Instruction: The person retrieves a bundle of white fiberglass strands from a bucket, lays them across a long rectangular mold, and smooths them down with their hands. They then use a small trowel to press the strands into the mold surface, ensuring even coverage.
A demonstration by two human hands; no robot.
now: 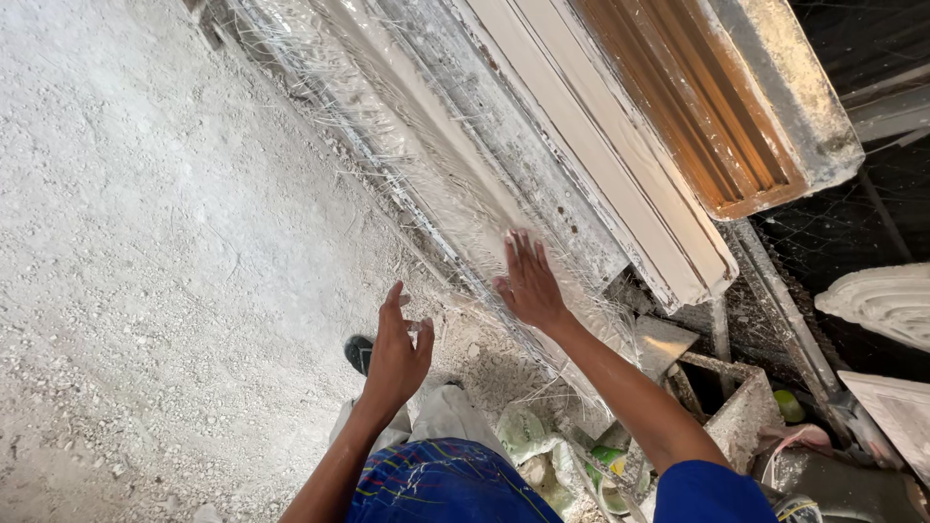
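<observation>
On the wet fibre mat (441, 184), your right hand (528, 281) presses flat, fingers together; left hand (397, 353) hovers, fingers loosely spread. It looks soft, sticky, fragile: handle by the mould's edges.

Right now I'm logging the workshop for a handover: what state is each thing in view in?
Right hand: open, pressed flat on the fibre layer.
Left hand: open, raised over the floor, holding nothing.
Fibre layer: spread wet and glossy along the long mould.
White cornice strip: lying flat beside it.
Orange mould: empty, face up.
Floor: coated in white plaster crumbs.
</observation>
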